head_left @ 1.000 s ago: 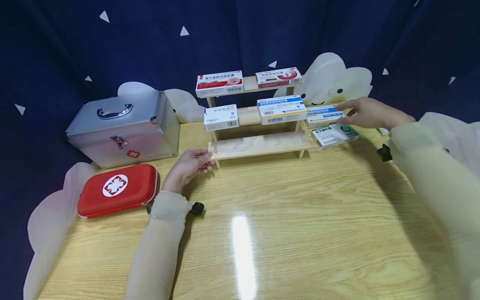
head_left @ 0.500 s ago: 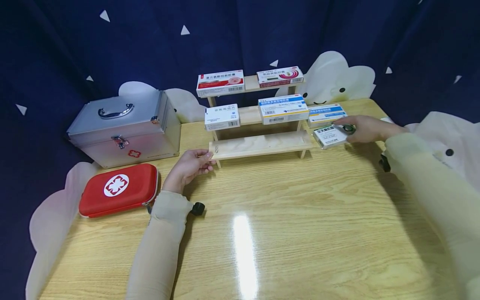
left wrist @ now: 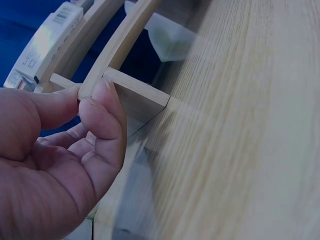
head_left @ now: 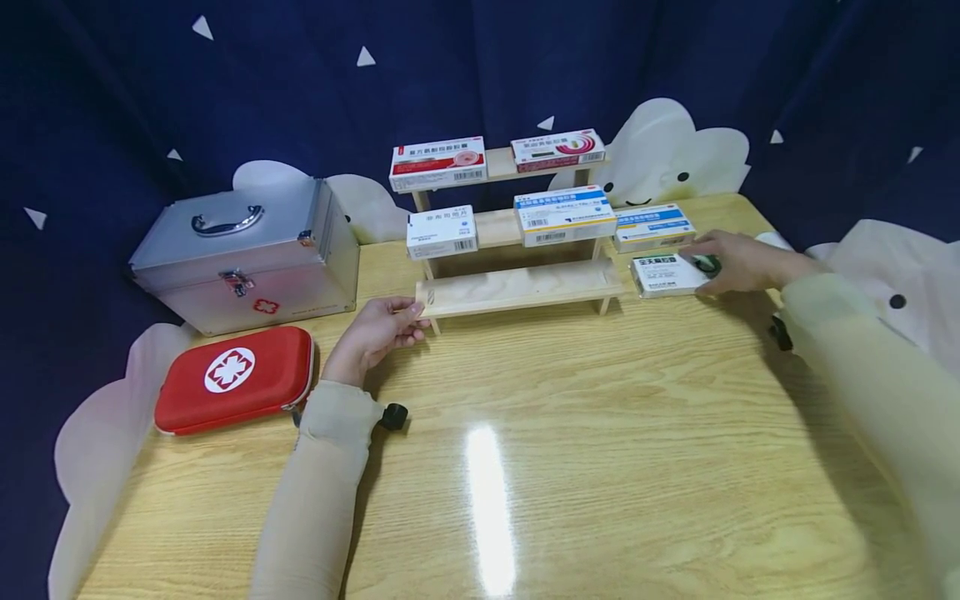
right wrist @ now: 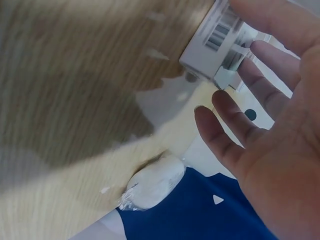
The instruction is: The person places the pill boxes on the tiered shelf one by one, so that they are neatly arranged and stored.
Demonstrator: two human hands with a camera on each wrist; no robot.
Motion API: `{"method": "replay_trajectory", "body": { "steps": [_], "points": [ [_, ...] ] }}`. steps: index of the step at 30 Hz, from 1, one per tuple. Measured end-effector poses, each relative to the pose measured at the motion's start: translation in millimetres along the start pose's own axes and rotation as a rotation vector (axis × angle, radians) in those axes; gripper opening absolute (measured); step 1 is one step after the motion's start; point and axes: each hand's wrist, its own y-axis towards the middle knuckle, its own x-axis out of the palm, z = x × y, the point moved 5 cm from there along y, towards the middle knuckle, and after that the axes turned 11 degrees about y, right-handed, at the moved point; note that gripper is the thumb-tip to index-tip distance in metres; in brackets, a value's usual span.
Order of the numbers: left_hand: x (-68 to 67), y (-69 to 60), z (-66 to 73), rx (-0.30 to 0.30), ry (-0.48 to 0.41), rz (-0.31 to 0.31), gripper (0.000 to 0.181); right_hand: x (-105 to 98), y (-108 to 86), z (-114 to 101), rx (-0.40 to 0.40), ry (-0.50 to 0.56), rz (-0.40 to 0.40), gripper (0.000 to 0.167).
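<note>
A three-tier wooden shelf [head_left: 517,287] stands at the back, its lowest tier bare. My left hand [head_left: 378,332] pinches the left end of that tier between thumb and fingers; the left wrist view shows the hand [left wrist: 75,145] at the wood's end [left wrist: 97,70]. On the table right of the shelf lies a white and green box [head_left: 663,275]. My right hand [head_left: 742,262] grips this box by its right end, thumb in front and fingers behind. In the right wrist view the hand [right wrist: 270,105] has thumb and fingers about the box's barcoded end [right wrist: 212,42].
Red-white boxes [head_left: 438,163] [head_left: 558,150] sit on the top tier, a white box [head_left: 442,232] and a blue-white box [head_left: 565,217] on the middle one. Another blue-white box [head_left: 654,227] lies behind the green one. At left are a silver case [head_left: 240,250] and red pouch [head_left: 236,379].
My right hand has moved from the blue-white box down to the green and white box, which has turned and shifted slightly. My left hand stays on the shelf.
</note>
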Motion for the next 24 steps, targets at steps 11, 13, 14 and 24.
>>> {"method": "replay_trajectory", "body": {
  "steps": [11,13,14,24],
  "points": [
    [0.5,0.1,0.2,-0.004,-0.005,0.007,0.049,2,-20.8,10,0.056,0.050,0.008,0.089],
    [0.5,0.0,0.3,-0.002,-0.003,0.005,0.049,2,-23.5,12,0.070,0.047,0.004,0.091],
    [0.4,0.2,0.2,-0.002,-0.003,0.004,0.049,3,-24.8,13,0.083,0.044,0.001,0.092],
    [0.2,1.4,-1.4,0.004,0.003,-0.001,0.047,3,-41.2,14,0.065,0.023,0.026,0.083]
  ]
}}
